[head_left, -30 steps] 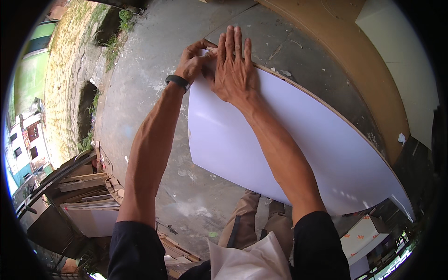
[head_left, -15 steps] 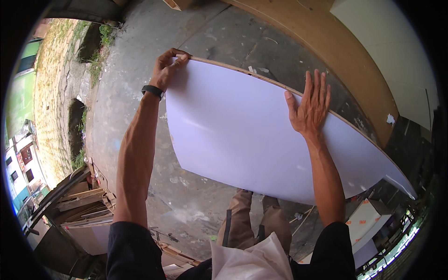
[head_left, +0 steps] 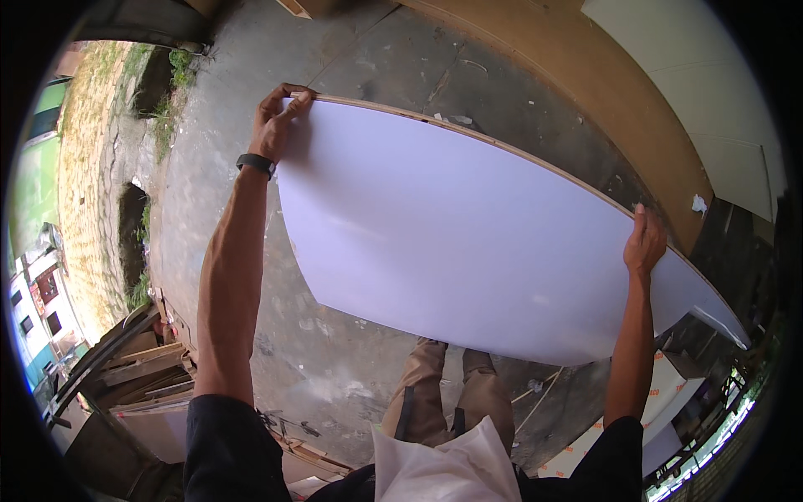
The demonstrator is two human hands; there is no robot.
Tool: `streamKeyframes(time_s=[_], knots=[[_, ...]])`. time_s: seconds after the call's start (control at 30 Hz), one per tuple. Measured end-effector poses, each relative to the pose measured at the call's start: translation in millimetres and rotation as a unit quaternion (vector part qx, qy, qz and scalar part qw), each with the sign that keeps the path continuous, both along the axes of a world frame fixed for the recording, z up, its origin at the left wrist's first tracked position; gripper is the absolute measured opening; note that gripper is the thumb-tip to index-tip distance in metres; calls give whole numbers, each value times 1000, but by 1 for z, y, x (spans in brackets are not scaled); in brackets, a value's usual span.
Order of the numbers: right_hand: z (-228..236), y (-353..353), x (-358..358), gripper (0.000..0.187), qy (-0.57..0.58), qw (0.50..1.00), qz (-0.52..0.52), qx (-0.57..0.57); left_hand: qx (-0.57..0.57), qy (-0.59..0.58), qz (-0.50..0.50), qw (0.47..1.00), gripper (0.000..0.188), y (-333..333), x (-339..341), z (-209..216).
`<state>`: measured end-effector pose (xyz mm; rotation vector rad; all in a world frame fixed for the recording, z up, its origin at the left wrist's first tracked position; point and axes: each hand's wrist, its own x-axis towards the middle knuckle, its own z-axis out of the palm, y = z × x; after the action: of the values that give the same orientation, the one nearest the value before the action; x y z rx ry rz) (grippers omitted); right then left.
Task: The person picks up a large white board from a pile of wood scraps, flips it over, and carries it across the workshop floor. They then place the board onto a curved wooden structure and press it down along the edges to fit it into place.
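A large white-faced board (head_left: 452, 234) with a bare wooden edge stretches across in front of me, above my legs. At its upper left corner my left hand (head_left: 274, 121) is closed over the edge, thumb on the white face and fingers bent behind. Farther right along the same edge my right hand (head_left: 646, 243) grips the board, its thumb on top and the other fingers mostly hidden behind. Near the board's far right end, a pale strip (head_left: 718, 325) juts out at the lower corner.
Brown and pale large panels (head_left: 585, 92) stand at the upper right. Wood offcuts (head_left: 150, 372) are piled at lower left, and a white carton (head_left: 661, 385) with orange print sits at lower right. Grey concrete floor (head_left: 351, 58) lies beyond the board; a rough wall (head_left: 96, 176) runs along the left.
My right hand has slid right along the board's edge, from lying flat with spread fingers to gripping it. The left hand and the board's left end have shifted slightly left.
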<state>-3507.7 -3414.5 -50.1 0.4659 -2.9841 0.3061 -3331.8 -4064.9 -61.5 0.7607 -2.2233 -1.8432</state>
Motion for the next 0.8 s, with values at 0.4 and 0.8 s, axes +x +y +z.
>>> streamKeyframes(time_s=[0.4,0.8], knots=[[0,-16,-3,52,38,999,34,10,-531,-68,161,829,85,55,8,-19],[6,-16,3,54,55,997,35,43,-508,-26,-246,825,58,321,-81,30]])
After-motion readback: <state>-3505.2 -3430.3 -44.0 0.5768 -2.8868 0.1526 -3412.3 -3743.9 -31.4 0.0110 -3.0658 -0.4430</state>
